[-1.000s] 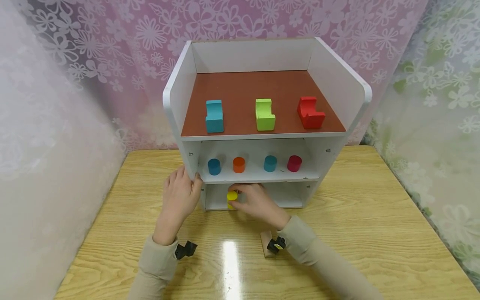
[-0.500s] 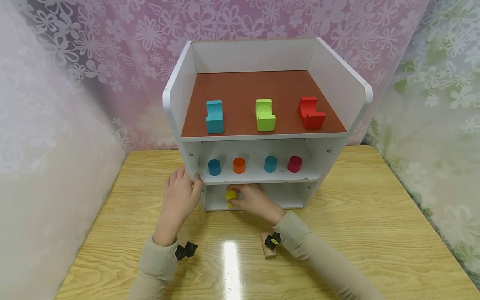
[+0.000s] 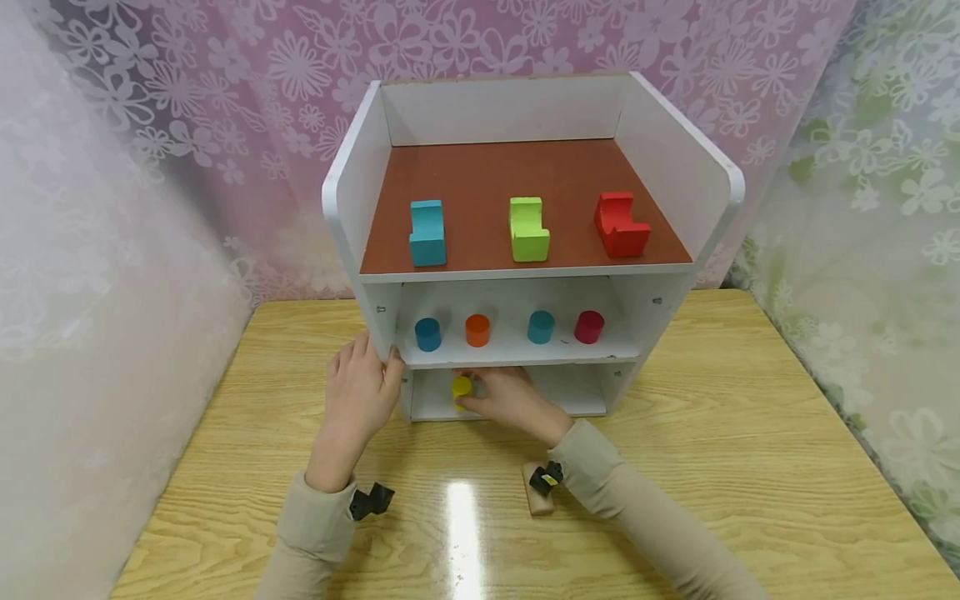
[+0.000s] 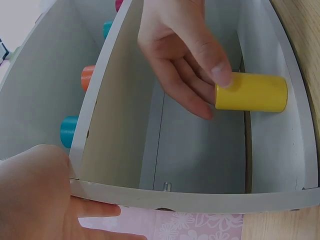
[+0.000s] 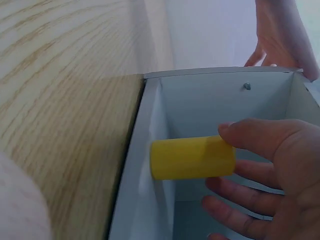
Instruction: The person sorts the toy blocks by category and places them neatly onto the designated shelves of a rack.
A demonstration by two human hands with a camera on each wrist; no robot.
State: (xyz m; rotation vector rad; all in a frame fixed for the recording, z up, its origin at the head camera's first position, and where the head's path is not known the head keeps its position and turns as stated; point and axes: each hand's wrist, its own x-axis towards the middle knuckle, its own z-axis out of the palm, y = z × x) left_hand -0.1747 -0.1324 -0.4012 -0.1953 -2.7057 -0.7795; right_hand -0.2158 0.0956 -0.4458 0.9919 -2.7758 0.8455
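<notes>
A yellow cylinder block [image 3: 461, 390] stands upright on the bottom shelf of a white toy shelf unit [image 3: 517, 362], left of its middle. My right hand [image 3: 513, 402] reaches in beside it. The thumb lies at the block's upper end, while the other fingers are loosely spread and stand off it in the left wrist view; the right wrist view shows the block [image 5: 187, 158] with its lower end on the shelf. My left hand [image 3: 360, 387] holds the unit's left side panel at the front edge, thumb toward the inside and fingers outside.
On the middle shelf stand a blue cylinder [image 3: 428, 334], an orange one [image 3: 477, 331], a teal one [image 3: 541, 327] and a crimson one [image 3: 588, 327]. Blue [image 3: 427, 233], green [image 3: 528, 230] and red [image 3: 622, 225] notched blocks are on top. A wooden piece [image 3: 537, 490] lies on the table.
The yellow cylinder has shifted slightly left, and its top shows more freely as the right fingers have loosened from it. My left hand has stayed on the side panel.
</notes>
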